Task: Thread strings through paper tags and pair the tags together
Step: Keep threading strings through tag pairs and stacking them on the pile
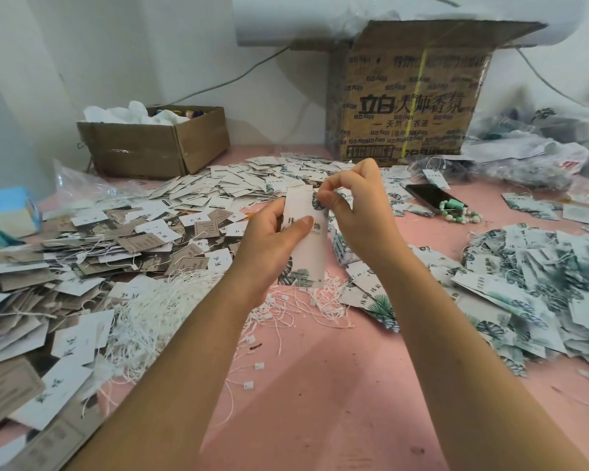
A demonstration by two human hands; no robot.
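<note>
The tag [309, 248] in the left hand [272, 241] is white with black characters and a dark green leaf print at its lower end. The table [320, 396] below is pink. Left of that hand lie white strings [140, 317] and white and grey-brown tags [82, 260]; right of the right hand [357, 212], white leaf-printed tags [531, 277], a black phone [428, 195] and green-and-white beads [460, 215].

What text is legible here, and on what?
"立白 大师香氛": big cardboard box, front face.
"天然 … 衣液": same box, line below; middle character unclear.
"伟 … 饰": held tag; middle hidden by the left hand thumb.
Pile tags and the box's small repeated print: too blurred to read.
</note>
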